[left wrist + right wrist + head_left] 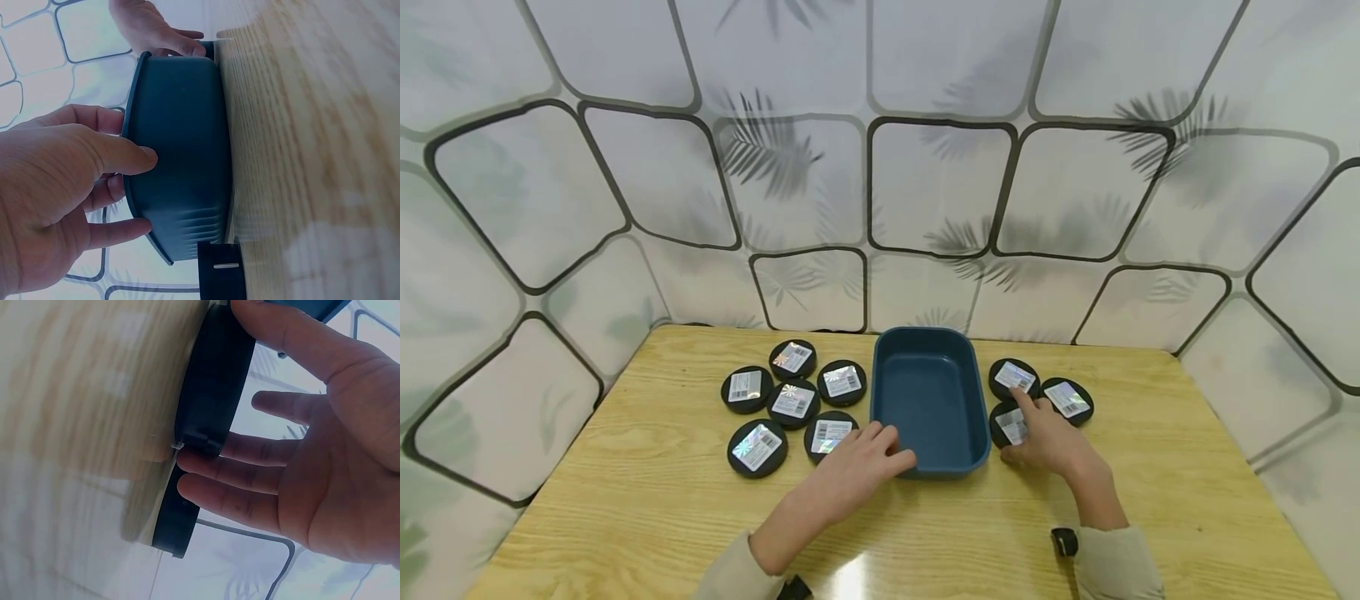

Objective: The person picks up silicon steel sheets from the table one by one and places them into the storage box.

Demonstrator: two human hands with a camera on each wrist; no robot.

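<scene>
Over the front left corner of the dark blue plastic bin (925, 400) is my left hand (865, 467). In the left wrist view its thumb reaches across the outside of the bin (181, 137), with other fingers partly hidden behind the rim. Contact there is unclear. My right hand (1052, 437) holds a flat round black container (1011, 425) by its side, right of the bin. In the right wrist view, thumb and fingers lie at opposite ends of that container (215, 381). Two similar labelled containers lie beside it, one farther back (1011, 371) and one at right (1077, 402).
Left of the bin several more black round containers (758, 450) lie label up on the wooden table (625, 517). The nearest one (827, 429) is partly under my left hand. A patterned curtain (940, 183) stands behind the table and at both sides.
</scene>
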